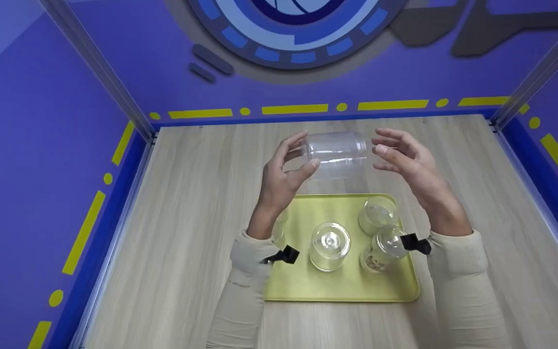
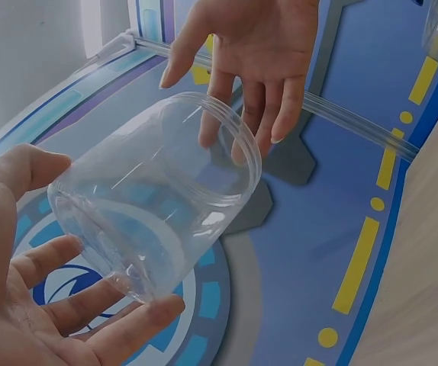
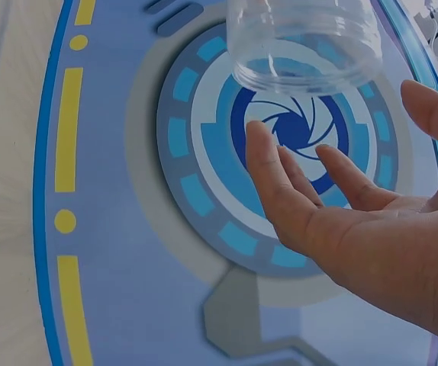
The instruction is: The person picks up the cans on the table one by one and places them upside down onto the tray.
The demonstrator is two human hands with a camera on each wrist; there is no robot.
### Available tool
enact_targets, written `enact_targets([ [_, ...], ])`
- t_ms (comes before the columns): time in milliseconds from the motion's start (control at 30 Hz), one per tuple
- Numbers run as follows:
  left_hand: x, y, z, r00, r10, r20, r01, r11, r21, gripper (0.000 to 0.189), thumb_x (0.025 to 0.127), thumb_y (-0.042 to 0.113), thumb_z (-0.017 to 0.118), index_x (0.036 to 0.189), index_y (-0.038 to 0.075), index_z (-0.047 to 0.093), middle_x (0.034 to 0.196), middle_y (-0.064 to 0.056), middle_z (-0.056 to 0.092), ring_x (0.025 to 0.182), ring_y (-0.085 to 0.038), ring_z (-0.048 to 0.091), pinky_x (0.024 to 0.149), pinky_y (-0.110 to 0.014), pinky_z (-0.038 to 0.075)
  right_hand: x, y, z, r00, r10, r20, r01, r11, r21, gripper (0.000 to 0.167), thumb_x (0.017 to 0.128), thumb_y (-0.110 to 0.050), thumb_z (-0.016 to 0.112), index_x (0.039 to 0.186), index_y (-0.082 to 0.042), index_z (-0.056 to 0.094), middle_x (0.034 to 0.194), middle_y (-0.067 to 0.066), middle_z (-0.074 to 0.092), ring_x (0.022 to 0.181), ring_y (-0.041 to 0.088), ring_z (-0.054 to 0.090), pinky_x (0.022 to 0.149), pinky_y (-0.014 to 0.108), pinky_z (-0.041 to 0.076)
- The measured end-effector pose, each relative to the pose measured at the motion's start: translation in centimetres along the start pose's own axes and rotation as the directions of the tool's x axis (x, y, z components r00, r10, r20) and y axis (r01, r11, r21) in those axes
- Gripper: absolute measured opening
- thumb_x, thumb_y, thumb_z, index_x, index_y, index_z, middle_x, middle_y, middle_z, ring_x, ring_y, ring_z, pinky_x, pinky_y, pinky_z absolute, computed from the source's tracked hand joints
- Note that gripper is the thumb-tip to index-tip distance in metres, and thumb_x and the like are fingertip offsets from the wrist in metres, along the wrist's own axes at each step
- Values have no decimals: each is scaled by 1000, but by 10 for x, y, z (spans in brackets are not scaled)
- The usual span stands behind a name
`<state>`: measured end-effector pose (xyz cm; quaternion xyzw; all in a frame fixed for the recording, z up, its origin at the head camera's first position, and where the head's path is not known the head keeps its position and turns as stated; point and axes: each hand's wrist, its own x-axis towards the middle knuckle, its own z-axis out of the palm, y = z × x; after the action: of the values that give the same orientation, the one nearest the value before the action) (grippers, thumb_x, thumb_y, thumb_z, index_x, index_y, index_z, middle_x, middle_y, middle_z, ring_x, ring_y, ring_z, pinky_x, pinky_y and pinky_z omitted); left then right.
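Observation:
A clear plastic jar (image 1: 335,154) lies on its side in the air beyond the tray. My left hand (image 1: 281,177) grips it round the base end, thumb on one side and fingers on the other, as the left wrist view shows. The jar's ridged open mouth (image 2: 238,145) points toward my right hand (image 1: 407,157). That hand hovers just off the mouth with fingers loosely bent and nothing in them. In the right wrist view a gap shows between the fingers (image 3: 268,156) and the jar's rim.
Below the hands, a yellow-green tray (image 1: 303,288) sits on the wood-grain table (image 1: 177,232). On it stand several clear jars: one in the middle (image 1: 330,245), one at the back right (image 1: 377,213), and one with a printed picture (image 1: 380,252). Blue printed walls (image 1: 284,92) enclose the table.

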<state>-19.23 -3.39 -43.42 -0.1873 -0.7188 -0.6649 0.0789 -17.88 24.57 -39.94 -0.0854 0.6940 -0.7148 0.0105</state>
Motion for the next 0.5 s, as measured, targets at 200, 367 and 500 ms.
enact_targets([
  [200,0,0,-2,1000,11,10,-11,1000,21,65,95,36,76,154,20,56,146,-4,58,130,-21,57,96,-39,58,-4,1,-15,999,-11,-33,9,999,-49,52,104,-20,70,150,-2,53,144,18,54,131,28,55,96,31,56],
  [367,0,0,-3,1000,6,12,-6,999,37,63,94,35,78,153,22,57,146,-2,58,130,-21,57,96,-39,58,-8,5,-29,998,-18,-55,15,999,-51,49,104,-19,70,148,-3,56,142,18,54,131,27,53,95,29,56],
  [500,0,0,-4,1000,3,5,-3,998,58,63,94,34,78,152,21,58,146,-1,58,131,-24,56,96,-41,58,-12,11,-36,997,-15,-70,8,995,-95,50,104,-21,70,148,-2,55,142,18,55,130,26,53,95,27,56],
])
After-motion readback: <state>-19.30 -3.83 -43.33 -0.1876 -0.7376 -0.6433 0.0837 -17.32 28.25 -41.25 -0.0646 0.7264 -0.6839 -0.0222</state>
